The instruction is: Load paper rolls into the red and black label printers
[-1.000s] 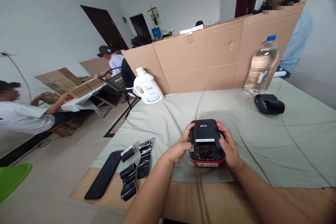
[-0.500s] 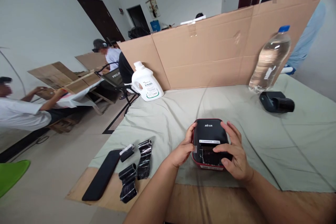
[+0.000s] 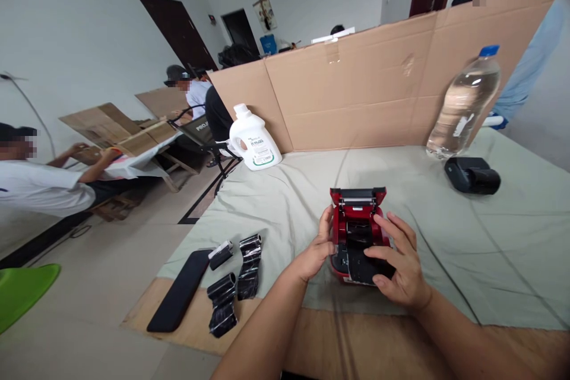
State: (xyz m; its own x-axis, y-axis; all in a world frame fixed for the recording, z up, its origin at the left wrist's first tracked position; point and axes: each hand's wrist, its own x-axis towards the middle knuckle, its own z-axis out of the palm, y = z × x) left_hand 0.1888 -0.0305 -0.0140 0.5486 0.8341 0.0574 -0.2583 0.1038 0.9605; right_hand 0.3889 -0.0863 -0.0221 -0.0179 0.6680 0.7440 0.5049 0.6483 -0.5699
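Observation:
A small red and black label printer [image 3: 339,264] sits on the cloth with its lid [image 3: 357,195] raised. Inside its red bay lies a dark roll [image 3: 358,230], and a black strip [image 3: 361,266] runs from there over the front. My left hand [image 3: 317,252] grips the printer's left side, thumb at the front corner. At the right side, my right hand [image 3: 403,264] holds the printer with fingers spread along it; the index fingertip lies on the strip and the thumb is by its lower right edge. Left of my arms are black film rolls [image 3: 222,291], [image 3: 250,258] and a smaller roll [image 3: 220,255].
A black flat case [image 3: 180,294] lies at the table's left edge. A white jug [image 3: 256,139] and a water bottle [image 3: 465,104] stand before a cardboard divider [image 3: 356,92]. A black device [image 3: 472,176] is at the right. People sit at another table [image 3: 142,160] on the left.
The printer's lid has swung up from closed, baring the red bay and the roll. Both hands stay at the printer's sides. The view has shifted slightly.

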